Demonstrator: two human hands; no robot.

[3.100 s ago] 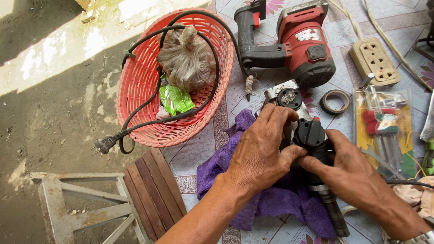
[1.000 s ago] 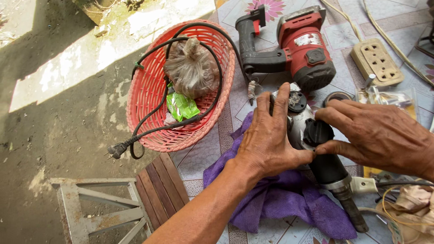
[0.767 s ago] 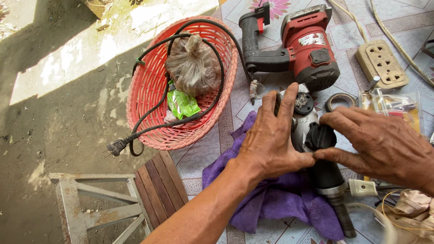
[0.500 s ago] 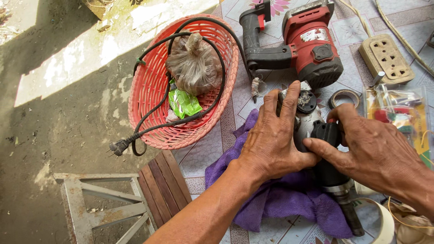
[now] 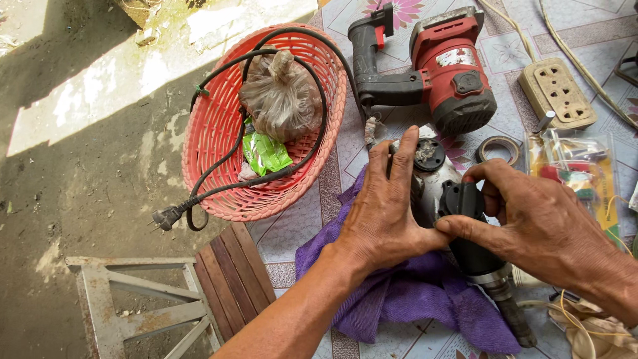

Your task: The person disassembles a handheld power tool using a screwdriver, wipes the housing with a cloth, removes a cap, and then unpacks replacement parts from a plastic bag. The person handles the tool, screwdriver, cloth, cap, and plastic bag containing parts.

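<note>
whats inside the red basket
The red basket holds a tied plastic bag, a green packet and a looped black cable. Whatever lies under the bag is covered.

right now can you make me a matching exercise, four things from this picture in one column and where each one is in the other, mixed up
Things:
1. tied plastic bag
2. purple cloth
3. red rotary hammer
4. black plug

Places:
a. on the bare ground beside the red basket
b. under the left hand and the black power tool that the right hand also grips
c. inside the basket
d. on the tiled floor above both hands

Pairs: 1-c, 2-b, 3-d, 4-a
</note>
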